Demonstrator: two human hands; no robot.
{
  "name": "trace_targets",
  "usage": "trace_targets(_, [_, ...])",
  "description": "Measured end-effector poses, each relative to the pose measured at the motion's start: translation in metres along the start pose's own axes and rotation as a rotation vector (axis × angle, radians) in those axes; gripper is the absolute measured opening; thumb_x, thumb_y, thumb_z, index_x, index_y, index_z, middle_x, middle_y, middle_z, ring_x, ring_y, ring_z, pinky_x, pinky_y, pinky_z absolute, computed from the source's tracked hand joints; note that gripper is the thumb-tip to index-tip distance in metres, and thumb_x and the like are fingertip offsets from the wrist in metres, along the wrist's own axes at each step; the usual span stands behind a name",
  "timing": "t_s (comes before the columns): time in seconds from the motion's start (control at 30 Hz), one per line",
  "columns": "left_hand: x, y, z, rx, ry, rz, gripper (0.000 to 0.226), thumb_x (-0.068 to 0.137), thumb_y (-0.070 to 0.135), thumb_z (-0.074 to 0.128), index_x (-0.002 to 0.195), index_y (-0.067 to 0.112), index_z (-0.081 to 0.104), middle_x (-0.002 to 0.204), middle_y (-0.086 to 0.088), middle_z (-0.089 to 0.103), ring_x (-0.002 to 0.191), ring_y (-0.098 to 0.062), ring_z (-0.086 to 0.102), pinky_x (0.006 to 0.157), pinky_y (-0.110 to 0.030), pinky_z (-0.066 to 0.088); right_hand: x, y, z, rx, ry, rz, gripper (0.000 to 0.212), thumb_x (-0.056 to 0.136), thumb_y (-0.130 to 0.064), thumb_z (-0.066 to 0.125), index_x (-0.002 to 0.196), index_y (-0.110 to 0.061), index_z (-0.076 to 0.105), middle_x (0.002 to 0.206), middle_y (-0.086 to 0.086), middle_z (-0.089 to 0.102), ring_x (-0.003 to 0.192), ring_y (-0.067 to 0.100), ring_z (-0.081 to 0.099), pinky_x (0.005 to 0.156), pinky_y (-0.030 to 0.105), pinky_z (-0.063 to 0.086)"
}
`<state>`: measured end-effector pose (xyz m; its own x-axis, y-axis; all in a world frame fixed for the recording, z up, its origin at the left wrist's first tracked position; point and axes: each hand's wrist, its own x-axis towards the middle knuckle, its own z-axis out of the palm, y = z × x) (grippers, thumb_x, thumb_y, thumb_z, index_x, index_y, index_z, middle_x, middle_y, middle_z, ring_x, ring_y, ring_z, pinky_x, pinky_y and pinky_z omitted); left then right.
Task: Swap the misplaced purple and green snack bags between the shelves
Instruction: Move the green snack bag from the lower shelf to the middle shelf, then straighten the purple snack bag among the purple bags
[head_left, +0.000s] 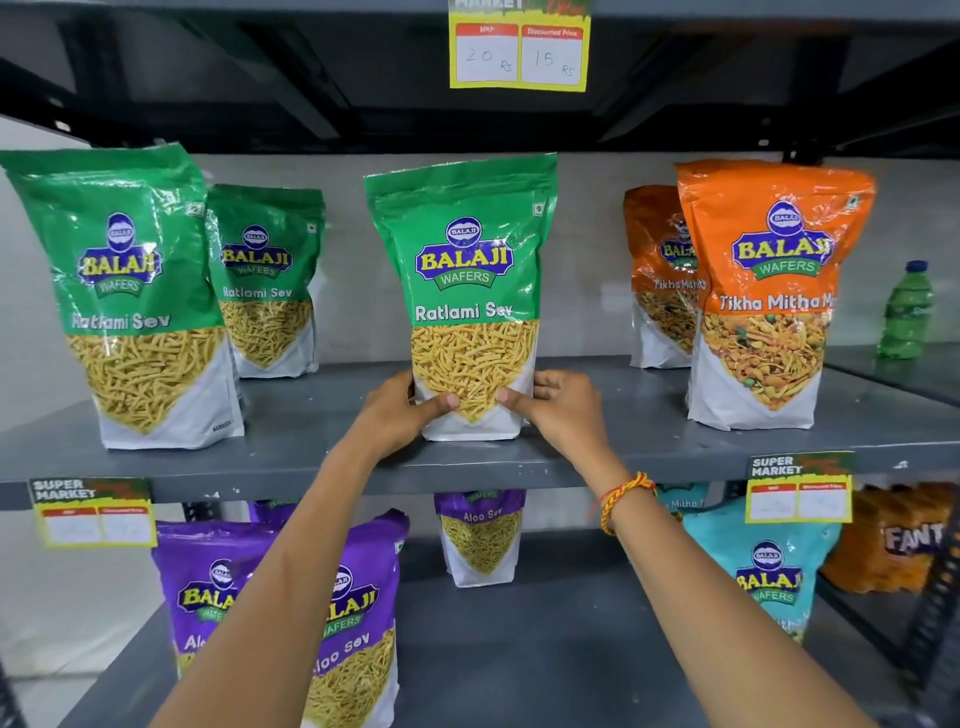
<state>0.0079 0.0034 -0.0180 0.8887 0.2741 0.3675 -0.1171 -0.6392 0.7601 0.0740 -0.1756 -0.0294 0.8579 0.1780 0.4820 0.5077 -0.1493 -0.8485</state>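
A green Ratlami Sev bag (465, 270) stands upright at the middle of the upper grey shelf (311, 447). My left hand (402, 410) grips its lower left corner and my right hand (558, 410) grips its lower right corner, both thumbs on the front. Two more green bags stand to the left, one in front (124, 291) and one behind (267, 280). On the lower shelf (519, 649), purple Aloo Sev bags stand at front left (197, 587), front centre (358, 618) and further back (480, 535), partly hidden by my arms.
Two orange Tikha Mitha bags (769, 291) stand at the upper shelf's right, with a green bottle (906, 312) beyond. Below right are a teal bag (769, 566) and orange Fanta packs (898, 540). Yellow price tags (519, 52) hang on the shelf edges.
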Motion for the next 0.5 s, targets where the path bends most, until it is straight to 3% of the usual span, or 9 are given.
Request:
trace_targets(0.17, [0.0, -0.003, 0.0, -0.026, -0.046, -0.017, 0.049, 0.079, 0.039, 0.064, 0.122, 0.018, 0.051, 0.131, -0.006, 0.058, 0.121, -0.027, 0.051, 0.101, -0.038, 0.04, 0.002, 0.0, -0.004, 0.052, -0.052, 0.071, 0.054, 0.064, -0.032, 0.08, 0.108, -0.006, 0.063, 0.113, 0.013, 0.069, 0.096, 0.019, 0.065, 0.085, 0.034, 0.054])
trace_targets(0.23, [-0.002, -0.005, 0.0, -0.036, -0.038, -0.026, 0.058, 0.078, 0.04, 0.065, 0.127, 0.016, 0.045, 0.135, -0.007, 0.054, 0.126, -0.028, 0.047, 0.104, -0.039, 0.038, 0.001, -0.002, -0.004, 0.012, 0.049, 0.072, 0.061, 0.065, -0.039, 0.078, 0.113, -0.006, 0.059, 0.114, 0.009, 0.066, 0.099, 0.019, 0.062, 0.085, 0.035, 0.053])
trace_targets(0.33, [-0.015, -0.003, -0.004, 0.019, 0.225, 0.016, 0.068, 0.078, 0.041, 0.065, 0.134, 0.012, 0.038, 0.14, -0.009, 0.049, 0.128, -0.027, 0.046, 0.103, -0.037, 0.038, -0.015, -0.019, -0.003, 0.13, 0.296, -0.117, 0.041, 0.076, -0.031, 0.07, 0.107, -0.007, 0.062, 0.096, 0.0, 0.067, 0.083, 0.003, 0.062, 0.075, 0.02, 0.051])
trace_targets(0.4, [-0.038, 0.002, -0.006, -0.051, 0.425, 0.142, 0.049, 0.08, 0.034, 0.064, 0.123, 0.011, 0.052, 0.121, -0.005, 0.063, 0.112, -0.015, 0.058, 0.094, -0.025, 0.044, -0.035, -0.035, 0.002, 0.263, 0.301, -0.269, 0.011, 0.08, -0.021, 0.065, 0.09, -0.015, 0.066, 0.076, -0.006, 0.066, 0.067, -0.001, 0.061, 0.063, 0.015, 0.05])
trace_targets(0.43, [-0.054, 0.004, -0.005, -0.097, 0.471, 0.217, 0.036, 0.082, 0.03, 0.064, 0.113, 0.013, 0.059, 0.105, 0.0, 0.068, 0.097, -0.004, 0.063, 0.085, -0.017, 0.046, -0.047, -0.038, 0.007, 0.301, 0.233, -0.316, 0.004, 0.081, -0.019, 0.064, 0.082, -0.021, 0.067, 0.07, -0.006, 0.066, 0.063, 0.004, 0.062, 0.061, 0.02, 0.052])
trace_targets(0.5, [-0.087, -0.003, -0.001, -0.115, 0.463, 0.321, 0.019, 0.083, 0.031, 0.061, 0.092, 0.016, 0.068, 0.077, 0.008, 0.068, 0.07, 0.004, 0.061, 0.067, -0.008, 0.045, -0.073, -0.035, 0.024, 0.305, 0.03, -0.376, 0.01, 0.081, -0.017, 0.063, 0.073, -0.022, 0.066, 0.062, -0.005, 0.065, 0.058, 0.018, 0.064, 0.059, 0.031, 0.054])
